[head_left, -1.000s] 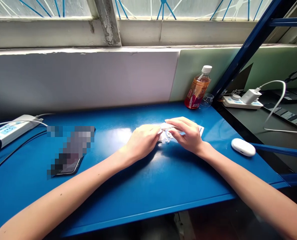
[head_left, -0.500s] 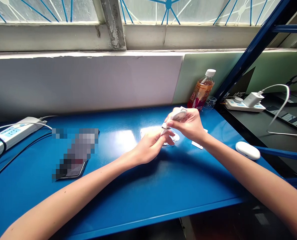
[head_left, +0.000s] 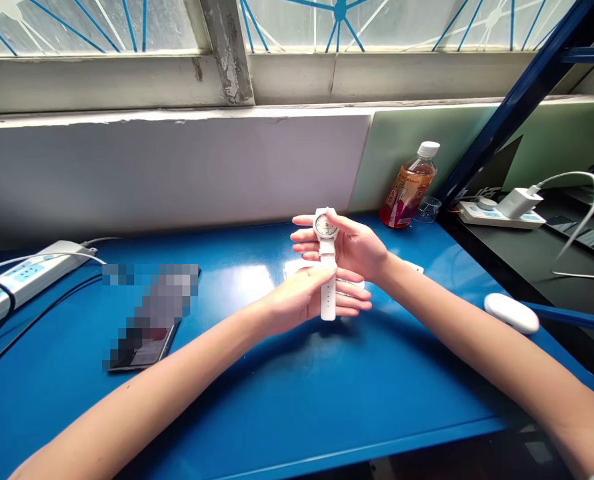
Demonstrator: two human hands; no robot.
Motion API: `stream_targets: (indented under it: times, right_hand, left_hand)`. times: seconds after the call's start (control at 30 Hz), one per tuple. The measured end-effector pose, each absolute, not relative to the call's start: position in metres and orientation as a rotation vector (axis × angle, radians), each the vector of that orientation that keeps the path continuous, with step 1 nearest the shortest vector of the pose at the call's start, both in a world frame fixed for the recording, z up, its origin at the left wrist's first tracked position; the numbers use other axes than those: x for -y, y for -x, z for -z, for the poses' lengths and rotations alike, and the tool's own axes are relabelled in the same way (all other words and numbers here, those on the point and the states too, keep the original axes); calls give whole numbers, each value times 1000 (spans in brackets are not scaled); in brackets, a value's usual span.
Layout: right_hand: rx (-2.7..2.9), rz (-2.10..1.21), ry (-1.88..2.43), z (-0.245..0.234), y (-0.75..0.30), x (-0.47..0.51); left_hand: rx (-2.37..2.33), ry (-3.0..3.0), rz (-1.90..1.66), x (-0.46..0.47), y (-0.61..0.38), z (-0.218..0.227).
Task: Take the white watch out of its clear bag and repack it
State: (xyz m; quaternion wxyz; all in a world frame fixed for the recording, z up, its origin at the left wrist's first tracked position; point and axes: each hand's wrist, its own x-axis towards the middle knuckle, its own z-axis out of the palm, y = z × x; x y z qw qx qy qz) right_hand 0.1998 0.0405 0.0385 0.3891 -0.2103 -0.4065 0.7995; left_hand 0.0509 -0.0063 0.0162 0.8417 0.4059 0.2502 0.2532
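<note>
A white wristwatch (head_left: 328, 248) with a round, light dial is stretched out lengthwise between my two hands, dial facing up. My left hand (head_left: 304, 298) pins the lower strap under its thumb, the other fingers flat beneath. At the dial end, my right hand (head_left: 354, 247) presses its thumb at the case edge, with its fingers spread out behind. The strap's free end points down toward me. Behind my hands, white items (head_left: 297, 267) lie on the blue table (head_left: 257, 400), mostly hidden.
On the left are a power strip (head_left: 31, 277) with cables and a dark phone (head_left: 149, 350), partly pixelated. A drink bottle (head_left: 407, 190) and a clear cup (head_left: 427, 209) stand at the back right. A white case (head_left: 511, 313) lies near the right edge, by a blue metal frame (head_left: 507, 120).
The watch has been turned and straightened so its dial and strap now show. My fingers have spread from a tight grip, and the view has shifted slightly.
</note>
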Motion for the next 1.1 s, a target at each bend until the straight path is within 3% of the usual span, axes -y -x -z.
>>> stream_targets:
  times: [1.1]
  right_hand:
    - [1065, -2214, 526, -24, -211, -52]
  left_hand:
    - [-543, -777, -555, 7, -54, -5]
